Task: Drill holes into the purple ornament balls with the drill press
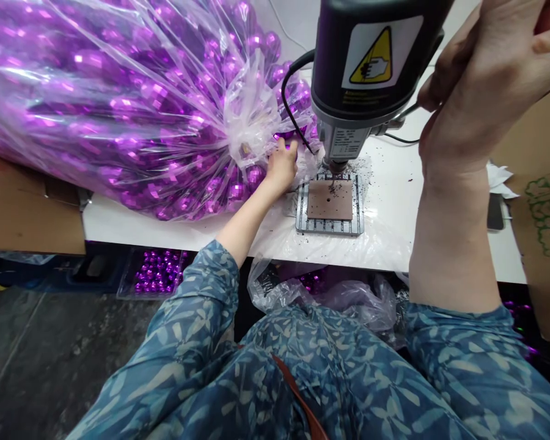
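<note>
My left hand (283, 166) is at the pile beside the knotted mouth of a clear plastic bag (252, 116). Its fingers are curled on a shiny purple faceted ball (289, 133), mostly covered by the hand. High on the right, my right hand (479, 85) is raised beside a bench drill (376, 61). Those fingers are bent, and whatever they grip is hidden behind the hand. Below the drill's chuck (337, 166), a brown square plate (318, 205) with a small dark hole lies on a grey slotted metal base (330, 227). No ball sits on the plate.
Many purple balls (165, 122) fill the big bag on the left. Dark shavings (371, 174) are scattered around the base on the white table (389, 201). Below the table edge are a clear box of small purple balls (158, 272) and crumpled plastic (362, 299). Cardboard (538, 201) stands right.
</note>
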The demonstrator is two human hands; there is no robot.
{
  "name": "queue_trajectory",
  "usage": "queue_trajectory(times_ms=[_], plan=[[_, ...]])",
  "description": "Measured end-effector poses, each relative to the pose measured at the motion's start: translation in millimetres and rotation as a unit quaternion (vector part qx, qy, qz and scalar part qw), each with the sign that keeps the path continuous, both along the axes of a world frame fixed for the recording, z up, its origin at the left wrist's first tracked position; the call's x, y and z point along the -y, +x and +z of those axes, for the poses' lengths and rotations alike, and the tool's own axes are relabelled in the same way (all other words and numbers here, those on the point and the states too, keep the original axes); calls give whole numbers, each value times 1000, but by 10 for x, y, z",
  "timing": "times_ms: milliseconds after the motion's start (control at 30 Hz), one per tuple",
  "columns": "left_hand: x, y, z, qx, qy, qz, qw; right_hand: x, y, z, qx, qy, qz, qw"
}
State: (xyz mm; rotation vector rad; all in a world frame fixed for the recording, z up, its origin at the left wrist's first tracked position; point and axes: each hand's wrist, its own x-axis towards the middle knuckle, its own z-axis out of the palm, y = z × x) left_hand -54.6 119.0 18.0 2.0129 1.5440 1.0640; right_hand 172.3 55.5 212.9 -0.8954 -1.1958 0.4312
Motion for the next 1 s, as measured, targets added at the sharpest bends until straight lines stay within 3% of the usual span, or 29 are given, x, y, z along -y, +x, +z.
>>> queue_trajectory(times_ms=[100,200,300,400,467,633,1000], plan=[[280,-58,161,158,-45,19,986,42,-12,19,8,3,8,1000],[584,-91,247,336,-177,-1,925,34,-3,13,9,-2,8,1000],[803,-72,208,439,-281,-40,853,-4,9,-11,2,-18,-6,1000],[919,11,88,478,-298,-56,824,-7,4,-27,5,-22,-9,1000],[956,99,-11,475,-281,-52,832,17,-6,-25,5,-20,-3,1000],[1009,332,-232,405,-180,-52,895,83,-14,19,24,-20,-3,1000],[941,461,-439,262,-71,-75,959,48,-7,-31,39,2,-12,999]])
